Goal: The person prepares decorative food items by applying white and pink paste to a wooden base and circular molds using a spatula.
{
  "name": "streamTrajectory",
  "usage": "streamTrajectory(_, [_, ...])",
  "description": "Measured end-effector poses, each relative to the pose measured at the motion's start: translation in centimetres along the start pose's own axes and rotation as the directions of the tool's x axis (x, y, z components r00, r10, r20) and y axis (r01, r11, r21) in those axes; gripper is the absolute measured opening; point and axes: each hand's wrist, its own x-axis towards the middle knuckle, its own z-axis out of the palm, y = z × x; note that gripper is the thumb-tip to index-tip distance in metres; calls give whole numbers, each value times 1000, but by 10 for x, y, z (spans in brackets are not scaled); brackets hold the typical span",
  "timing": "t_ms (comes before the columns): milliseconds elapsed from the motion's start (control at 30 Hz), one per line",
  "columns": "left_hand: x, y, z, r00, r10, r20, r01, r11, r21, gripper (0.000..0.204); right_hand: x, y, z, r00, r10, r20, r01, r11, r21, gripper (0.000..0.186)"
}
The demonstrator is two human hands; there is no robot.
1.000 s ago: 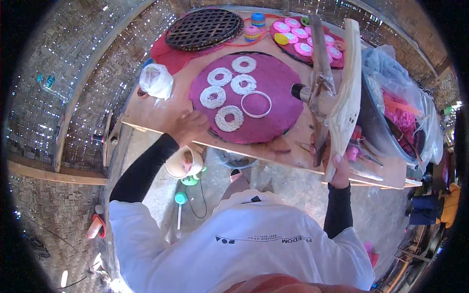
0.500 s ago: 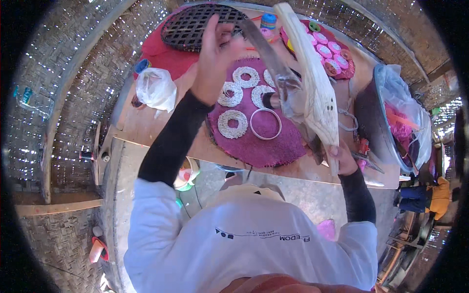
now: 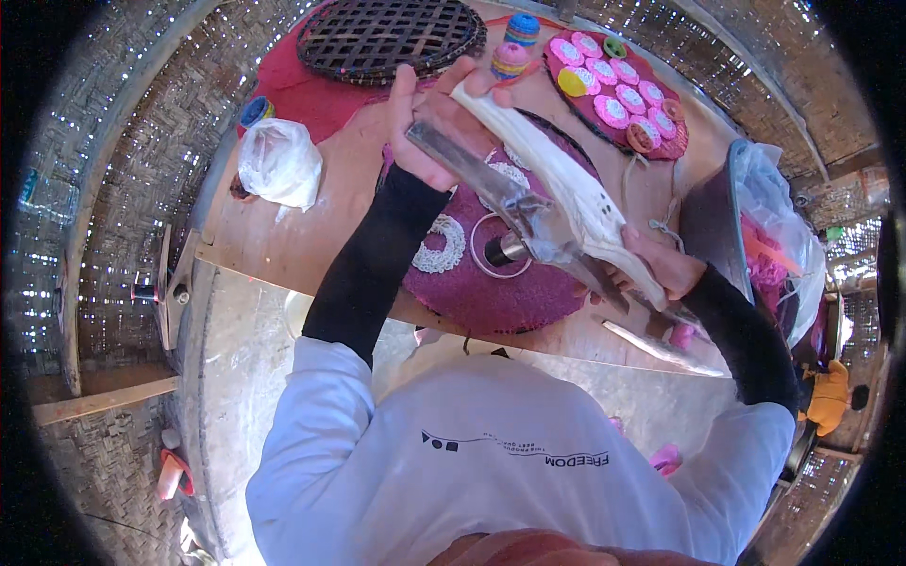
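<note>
My right hand (image 3: 662, 262) grips the lower end of a wooden tool made of a pale board (image 3: 547, 165) and a dark board (image 3: 453, 160), with a metal cylinder (image 3: 504, 249) attached. My left hand (image 3: 425, 123) is at the upper end, fingers loosely bent around it. The tool lies diagonally over a purple mat (image 3: 481, 307) on the table (image 3: 260, 245). On the mat are white woven rings (image 3: 439, 247) and a thin white hoop (image 3: 475, 269), partly hidden by the tool.
Stacked dark lattice trays (image 3: 387, 38), yarn balls (image 3: 519, 38) and pink-white discs (image 3: 612, 110) sit at the back. A plastic bag (image 3: 278, 165) is at left, a large tub with plastic and pink material (image 3: 764, 245) at right. Someone in orange (image 3: 826, 391) is at far right.
My left hand has risen from the near table edge to the tool's upper end. The tool has swung from upright at the right to a diagonal across the mat, my right hand still gripping it.
</note>
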Motion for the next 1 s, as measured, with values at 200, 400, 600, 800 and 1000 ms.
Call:
streamTrajectory(200, [-13, 2, 3, 998, 56, 0, -56, 997, 57, 50, 26, 9, -11, 982, -26, 185, 57, 984, -166, 61])
streamTrajectory(400, [-26, 6, 14, 985, 86, -152, -63, 986, 152, 35, 36, 12, -8, 969, -90, 229, 135, 972, -194, 61])
streamTrajectory(600, [-43, -12, 4, 902, 179, -393, -116, 977, 179, 34, 18, -4, -10, 986, 27, 163, 10, 976, -217, 62])
streamTrajectory(800, [-36, -23, -16, 940, 225, -256, -219, 974, 53, 38, 15, -12, -32, 994, 76, 73, -39, 909, -415, 61])
streamTrajectory(1000, [-39, 8, -25, 993, 119, -16, -117, 988, 102, 33, 28, -11, -6, 964, -264, -38, 199, 807, -556, 59])
